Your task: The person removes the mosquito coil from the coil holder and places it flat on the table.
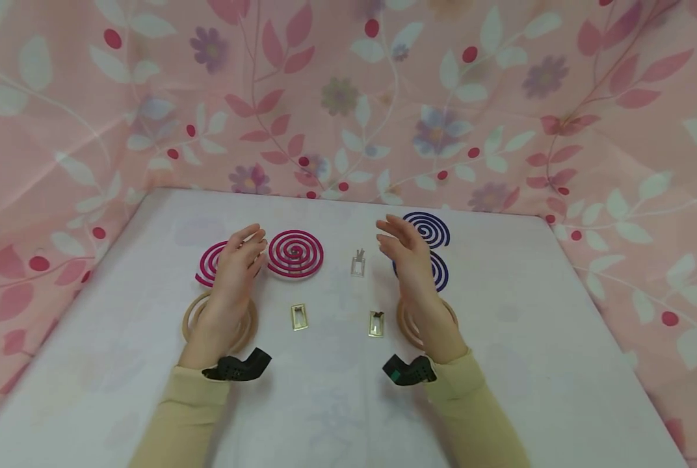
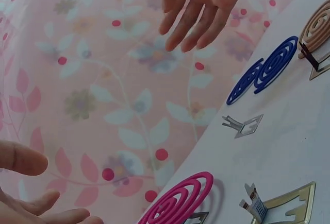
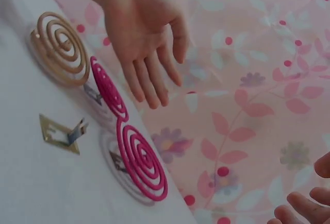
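Note:
Both hands hover over the white table with fingers loosely extended, palms facing each other, holding nothing. My left hand [image 1: 231,279] overlaps a pink mosquito coil [image 1: 207,265] and a tan mosquito coil [image 1: 253,320] in the head view. Another pink coil [image 1: 295,253] lies just right of its fingers, raised on a metal stand [image 3: 117,161]. My right hand [image 1: 414,263] partly hides a blue coil [image 1: 441,272] and a second tan coil [image 1: 403,323]. Beyond it lies another blue coil [image 1: 427,228]. Between the hands is a silver metal stand [image 1: 357,266].
Two gold-coloured metal stands [image 1: 299,317] lie between the wrists, each with an upright prong, the right one [image 1: 376,325] nearer the right hand. Black wrist devices [image 1: 240,367] are worn at the cuffs. A pink floral cloth [image 1: 337,97] surrounds the table's back and sides.

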`<state>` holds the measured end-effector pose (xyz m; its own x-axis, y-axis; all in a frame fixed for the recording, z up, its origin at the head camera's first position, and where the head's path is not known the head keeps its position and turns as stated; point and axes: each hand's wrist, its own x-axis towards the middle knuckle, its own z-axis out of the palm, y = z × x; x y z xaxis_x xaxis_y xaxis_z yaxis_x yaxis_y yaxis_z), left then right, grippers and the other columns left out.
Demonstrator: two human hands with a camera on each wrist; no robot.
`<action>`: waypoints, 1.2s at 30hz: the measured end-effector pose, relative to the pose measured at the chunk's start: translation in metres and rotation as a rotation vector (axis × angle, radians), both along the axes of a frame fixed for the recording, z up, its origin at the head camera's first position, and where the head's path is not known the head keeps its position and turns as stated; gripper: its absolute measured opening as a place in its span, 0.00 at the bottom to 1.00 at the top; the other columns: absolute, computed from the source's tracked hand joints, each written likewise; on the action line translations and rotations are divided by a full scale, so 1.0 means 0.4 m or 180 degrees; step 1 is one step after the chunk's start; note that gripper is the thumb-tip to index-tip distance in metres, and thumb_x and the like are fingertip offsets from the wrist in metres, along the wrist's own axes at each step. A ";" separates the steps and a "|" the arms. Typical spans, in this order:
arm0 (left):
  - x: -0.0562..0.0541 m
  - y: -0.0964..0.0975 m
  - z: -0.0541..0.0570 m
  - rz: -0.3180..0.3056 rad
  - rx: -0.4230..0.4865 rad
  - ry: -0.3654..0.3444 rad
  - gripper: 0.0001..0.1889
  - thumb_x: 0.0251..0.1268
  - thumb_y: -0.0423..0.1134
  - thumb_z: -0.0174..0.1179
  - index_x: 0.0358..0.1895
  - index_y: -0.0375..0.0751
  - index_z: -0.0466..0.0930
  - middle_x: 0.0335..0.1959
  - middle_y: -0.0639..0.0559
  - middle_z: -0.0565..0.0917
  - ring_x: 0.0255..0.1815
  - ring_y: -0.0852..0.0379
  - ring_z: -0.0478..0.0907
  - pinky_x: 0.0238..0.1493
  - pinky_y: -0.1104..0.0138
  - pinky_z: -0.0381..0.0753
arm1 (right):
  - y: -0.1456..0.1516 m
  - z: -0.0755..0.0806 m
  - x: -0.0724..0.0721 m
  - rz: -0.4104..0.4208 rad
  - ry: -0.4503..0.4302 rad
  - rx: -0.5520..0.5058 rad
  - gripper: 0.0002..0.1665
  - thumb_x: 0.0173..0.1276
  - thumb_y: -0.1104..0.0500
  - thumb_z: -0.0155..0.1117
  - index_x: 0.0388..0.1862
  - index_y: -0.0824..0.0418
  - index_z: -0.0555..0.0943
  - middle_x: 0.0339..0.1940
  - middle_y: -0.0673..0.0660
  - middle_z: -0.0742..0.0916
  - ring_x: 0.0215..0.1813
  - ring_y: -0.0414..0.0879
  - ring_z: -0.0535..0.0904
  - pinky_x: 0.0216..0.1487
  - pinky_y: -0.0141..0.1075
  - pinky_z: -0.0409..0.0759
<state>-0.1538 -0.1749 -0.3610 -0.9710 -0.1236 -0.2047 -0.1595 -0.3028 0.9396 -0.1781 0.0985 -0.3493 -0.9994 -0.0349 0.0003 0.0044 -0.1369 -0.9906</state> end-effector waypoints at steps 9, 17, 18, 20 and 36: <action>-0.011 -0.034 -0.021 -0.0067 -0.0020 -0.0082 0.29 0.79 0.37 0.41 0.79 0.42 0.51 0.80 0.45 0.56 0.80 0.52 0.54 0.80 0.61 0.52 | -0.108 -0.022 -0.043 -0.0079 -0.0194 -0.0677 0.21 0.73 0.66 0.56 0.63 0.64 0.76 0.63 0.59 0.83 0.61 0.48 0.78 0.72 0.47 0.70; -0.010 -0.048 -0.033 -0.0094 -0.0044 -0.0082 0.28 0.80 0.38 0.37 0.80 0.42 0.49 0.81 0.45 0.55 0.81 0.50 0.52 0.79 0.61 0.53 | -0.155 -0.082 -0.057 -0.0092 -0.0513 -0.0777 0.21 0.72 0.66 0.54 0.63 0.64 0.78 0.63 0.59 0.82 0.56 0.46 0.79 0.74 0.51 0.67; -0.010 -0.049 -0.033 -0.0102 -0.0041 -0.0081 0.28 0.81 0.39 0.36 0.80 0.42 0.49 0.81 0.45 0.54 0.81 0.50 0.52 0.79 0.61 0.53 | -0.159 -0.086 -0.058 -0.0109 -0.0536 -0.0800 0.21 0.72 0.66 0.54 0.63 0.65 0.78 0.64 0.60 0.81 0.54 0.45 0.79 0.74 0.52 0.66; -0.010 -0.050 -0.035 -0.0118 -0.0053 -0.0083 0.28 0.81 0.39 0.36 0.80 0.42 0.48 0.81 0.46 0.54 0.81 0.50 0.52 0.79 0.61 0.53 | -0.167 -0.092 -0.058 -0.0145 -0.0569 -0.0875 0.22 0.71 0.68 0.52 0.63 0.67 0.77 0.65 0.63 0.80 0.50 0.45 0.79 0.74 0.53 0.65; -0.032 -0.031 -0.065 -0.0195 0.0026 -0.0100 0.30 0.78 0.34 0.39 0.79 0.35 0.46 0.80 0.37 0.50 0.81 0.48 0.49 0.80 0.61 0.52 | -0.205 -0.130 -0.044 0.0020 -0.1093 -0.0944 0.27 0.72 0.67 0.51 0.70 0.67 0.70 0.71 0.64 0.70 0.69 0.59 0.66 0.76 0.50 0.63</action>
<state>-0.1667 -0.1873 -0.3870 -0.9698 -0.0623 -0.2359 -0.2073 -0.2993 0.9314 -0.1957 0.0164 -0.4012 -0.9431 -0.0893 -0.3204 0.3278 -0.4134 -0.8495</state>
